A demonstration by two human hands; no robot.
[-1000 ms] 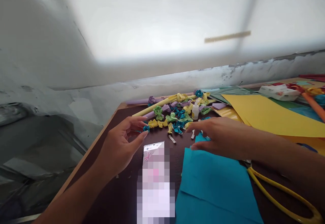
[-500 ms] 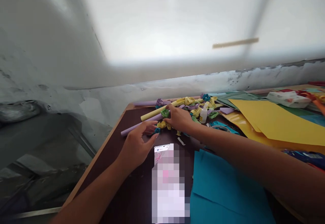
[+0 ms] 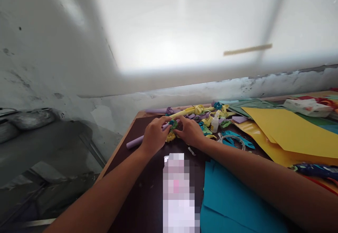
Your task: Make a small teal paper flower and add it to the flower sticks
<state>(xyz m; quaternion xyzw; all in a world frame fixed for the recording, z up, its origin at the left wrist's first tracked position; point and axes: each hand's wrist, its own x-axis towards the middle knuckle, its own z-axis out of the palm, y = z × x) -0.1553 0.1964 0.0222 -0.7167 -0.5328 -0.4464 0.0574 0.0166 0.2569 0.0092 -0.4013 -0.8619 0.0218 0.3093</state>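
Observation:
Both of my hands meet over a purple paper tube (image 3: 135,142) lying on the dark table. My left hand (image 3: 155,133) is closed, its fingertips pinching a small crumpled blue paper flower against a green paper flower (image 3: 173,124). From the other side, my right hand (image 3: 192,131) grips the green flower between thumb and fingers. A yellow paper flower (image 3: 170,137) lies just below the fingertips. Behind the hands runs a yellow paper tube (image 3: 182,113). My fingers partly hide the small flowers, and their edges are hard to separate.
A glue bottle (image 3: 214,123) stands among crumpled paper pieces. To the right are a roll of tape (image 3: 233,139), yellow sheets (image 3: 293,131) and a white box (image 3: 307,108). Blue sheets (image 3: 232,205) and a phone (image 3: 178,194), mostly blurred out, lie nearer. A wall rises behind.
My left hand has moved right and up, closing on the blue flower and bringing it against the green one. My right hand stays at the green flower. The view has shifted slightly.

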